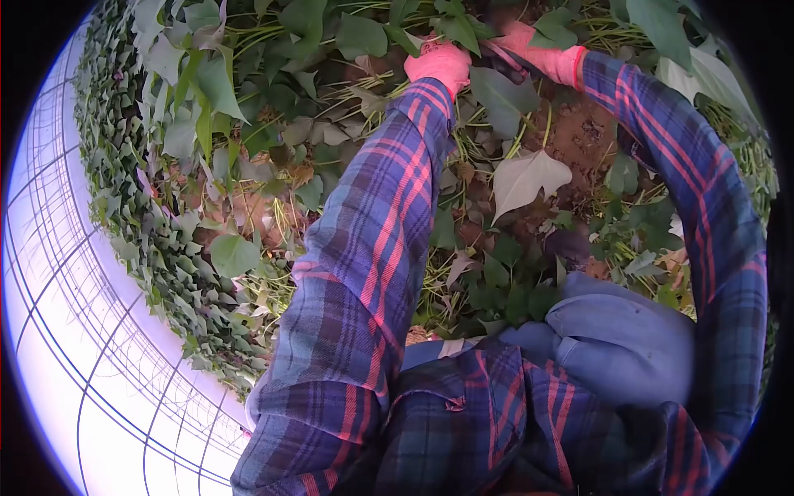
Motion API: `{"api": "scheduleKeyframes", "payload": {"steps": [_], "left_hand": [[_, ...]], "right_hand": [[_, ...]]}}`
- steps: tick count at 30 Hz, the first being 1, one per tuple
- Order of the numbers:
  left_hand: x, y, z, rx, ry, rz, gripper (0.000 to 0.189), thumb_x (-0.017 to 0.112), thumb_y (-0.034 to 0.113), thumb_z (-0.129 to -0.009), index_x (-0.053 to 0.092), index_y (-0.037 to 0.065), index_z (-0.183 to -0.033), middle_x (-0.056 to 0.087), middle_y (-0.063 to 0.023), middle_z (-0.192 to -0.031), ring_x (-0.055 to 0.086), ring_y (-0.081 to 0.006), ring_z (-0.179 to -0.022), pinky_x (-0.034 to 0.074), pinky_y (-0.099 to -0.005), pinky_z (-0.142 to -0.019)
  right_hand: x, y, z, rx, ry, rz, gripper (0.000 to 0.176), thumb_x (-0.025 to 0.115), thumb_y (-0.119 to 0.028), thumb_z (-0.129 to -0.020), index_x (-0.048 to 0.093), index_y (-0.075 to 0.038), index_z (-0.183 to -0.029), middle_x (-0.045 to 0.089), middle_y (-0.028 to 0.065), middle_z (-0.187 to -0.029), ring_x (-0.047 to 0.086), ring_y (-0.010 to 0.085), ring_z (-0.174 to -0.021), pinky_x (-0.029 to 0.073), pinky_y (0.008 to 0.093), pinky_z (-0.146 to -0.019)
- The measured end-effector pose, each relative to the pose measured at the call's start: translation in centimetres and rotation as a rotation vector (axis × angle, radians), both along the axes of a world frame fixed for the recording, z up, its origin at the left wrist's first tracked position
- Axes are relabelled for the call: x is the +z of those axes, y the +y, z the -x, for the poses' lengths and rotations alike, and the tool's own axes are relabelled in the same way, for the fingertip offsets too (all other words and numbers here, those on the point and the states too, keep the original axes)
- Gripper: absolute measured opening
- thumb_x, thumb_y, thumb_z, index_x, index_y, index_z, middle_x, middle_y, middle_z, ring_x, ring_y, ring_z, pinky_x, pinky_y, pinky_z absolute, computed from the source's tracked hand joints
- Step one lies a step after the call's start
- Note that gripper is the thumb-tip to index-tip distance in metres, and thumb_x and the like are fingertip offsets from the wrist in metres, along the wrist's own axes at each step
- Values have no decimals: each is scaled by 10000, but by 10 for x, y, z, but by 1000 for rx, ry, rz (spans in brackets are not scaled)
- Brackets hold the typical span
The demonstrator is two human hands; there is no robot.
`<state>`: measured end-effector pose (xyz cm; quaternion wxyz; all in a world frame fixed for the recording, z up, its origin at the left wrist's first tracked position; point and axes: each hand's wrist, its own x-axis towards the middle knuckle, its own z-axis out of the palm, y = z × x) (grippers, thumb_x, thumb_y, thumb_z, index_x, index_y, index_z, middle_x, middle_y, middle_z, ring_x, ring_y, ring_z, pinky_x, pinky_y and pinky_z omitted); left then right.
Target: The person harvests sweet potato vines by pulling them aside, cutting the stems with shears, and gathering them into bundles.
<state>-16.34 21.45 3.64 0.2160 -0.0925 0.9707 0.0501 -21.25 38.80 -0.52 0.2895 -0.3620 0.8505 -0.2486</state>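
Note:
At the top middle, my left hand (440, 64) in a pink glove is closed around leafy vine stems (413, 40); leaves hide part of its fingers. My right hand (542, 54), also pink-gloved, reaches in from the right, just beside the left one. Its fingers are curled and partly covered by a green leaf (554, 30). A slim dark thing (506, 59) shows at its lower side, too small and shaded to name. Below the hands hang a broad green leaf (503, 101) and a pale upturned leaf (529, 180).
Dense vines (236, 256) with broad leaves cover the ground around me. Reddish soil (579, 140) shows under the right forearm. At the left, a wire grid (83, 331) stands against bright white beyond the foliage. My bent knee (624, 331) in blue trousers is close below.

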Motion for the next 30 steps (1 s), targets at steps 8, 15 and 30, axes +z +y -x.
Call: {"api": "scheduleKeyframes", "payload": {"steps": [8,15,30], "left_hand": [[12,-16,-28,-8,250,-250,555,635,427,-745,607,30,-1132,629,-218,-1090,592,-362,-1023,470,-396,-907],[115,-96,-76,320,234,-1023,424,709,265,-830,582,-12,-1124,655,-81,-985,601,-124,-872,488,-275,-762],[336,-293,-157,390,519,-457,320,619,171,-862,585,14,-1139,650,-90,-1036,620,-209,-950,476,-321,-823]], "right_hand": [[-19,26,-25,-231,-83,147,344,558,-371,-901,674,-67,-1014,675,71,-771,625,184,-687,459,314,-585],[20,36,-43,-216,-368,318,297,499,-204,-910,561,-72,-1169,609,72,-814,589,166,-638,465,263,-594],[151,-27,-58,-32,-145,-16,228,511,-270,-855,569,-52,-890,618,112,-792,600,225,-741,461,360,-671]]}}
